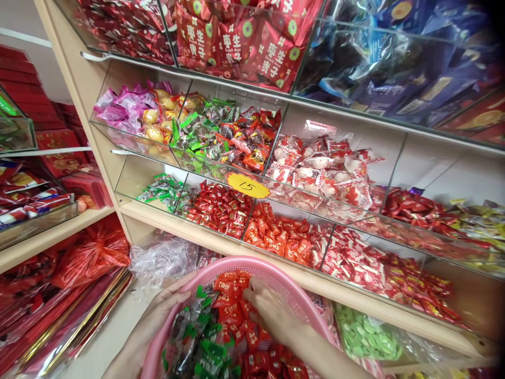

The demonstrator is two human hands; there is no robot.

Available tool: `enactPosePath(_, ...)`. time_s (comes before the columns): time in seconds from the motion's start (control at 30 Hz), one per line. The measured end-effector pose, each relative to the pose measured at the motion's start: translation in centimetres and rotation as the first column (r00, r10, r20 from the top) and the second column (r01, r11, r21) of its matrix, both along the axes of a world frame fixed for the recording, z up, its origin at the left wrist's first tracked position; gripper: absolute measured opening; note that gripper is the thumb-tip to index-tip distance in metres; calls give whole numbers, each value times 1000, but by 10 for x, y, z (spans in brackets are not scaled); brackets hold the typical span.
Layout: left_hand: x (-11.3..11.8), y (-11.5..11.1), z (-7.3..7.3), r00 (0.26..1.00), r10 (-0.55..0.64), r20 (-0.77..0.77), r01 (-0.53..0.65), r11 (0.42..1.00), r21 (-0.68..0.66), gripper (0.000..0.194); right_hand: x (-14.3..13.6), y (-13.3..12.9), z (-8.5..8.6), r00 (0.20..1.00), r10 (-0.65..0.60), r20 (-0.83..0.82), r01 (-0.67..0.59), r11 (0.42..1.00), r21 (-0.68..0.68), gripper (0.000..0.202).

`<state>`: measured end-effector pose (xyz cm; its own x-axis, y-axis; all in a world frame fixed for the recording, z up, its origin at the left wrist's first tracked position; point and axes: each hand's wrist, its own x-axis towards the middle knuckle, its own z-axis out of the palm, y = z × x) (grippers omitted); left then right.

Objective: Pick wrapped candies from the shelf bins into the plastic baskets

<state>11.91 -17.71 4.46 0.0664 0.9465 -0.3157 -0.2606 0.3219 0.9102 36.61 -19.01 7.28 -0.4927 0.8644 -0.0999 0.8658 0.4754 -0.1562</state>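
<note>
A pink plastic basket [282, 278] with a mesh wall is tilted in front of the lowest shelf. My left hand [170, 297] grips its left rim, fingers lying along the outer edge. Inside it are orange-red wrapped candies [229, 292], green-and-dark wrapped candies [197, 337] and darker red wrapped candies [272, 363]. Reaching in from the right, my right hand [272, 310] has its fingers curled against the orange-red candies. The fingertips are partly hidden and slightly blurred, so what they hold cannot be made out.
Clear-fronted shelf bins [288, 229] hold sorted candies above the basket. A yellow price tag [248, 185] reads 15. Clear plastic bags [163, 260] lie to the left under the shelf, and a bag of green candies [366, 334] to the right. Red packages fill the left shelves.
</note>
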Motion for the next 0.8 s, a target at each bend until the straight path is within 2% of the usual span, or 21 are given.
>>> enactPosePath(0.2,-1,-1,0,998,-4,55,7,998,-56,42,-8,6,-5,1000,-6,1,6,1000,28,32)
enactPosePath(0.4,-5,0,-8,998,-53,43,53,999,-3,45,-2,2,-7,997,-30,-77,31,999,19,34)
enactPosePath(0.47,-4,0,-9,997,-64,39,64,998,-4,46,2,6,2,991,-8,-132,13,999,38,26)
enactPosePath(0.57,-1,0,-8,998,-32,55,33,999,-15,44,14,26,26,973,14,-230,15,992,122,12)
enactPosePath(0.67,2,0,-8,999,28,44,-27,1000,-5,44,34,59,50,954,-40,-296,106,972,212,10)
enactPosePath(0.73,3,0,-8,999,40,23,-40,999,7,44,50,81,58,953,-90,-288,161,959,232,9)
enactPosePath(0.8,3,0,-8,999,49,5,-49,999,21,43,65,100,57,962,-104,-254,148,975,164,11)
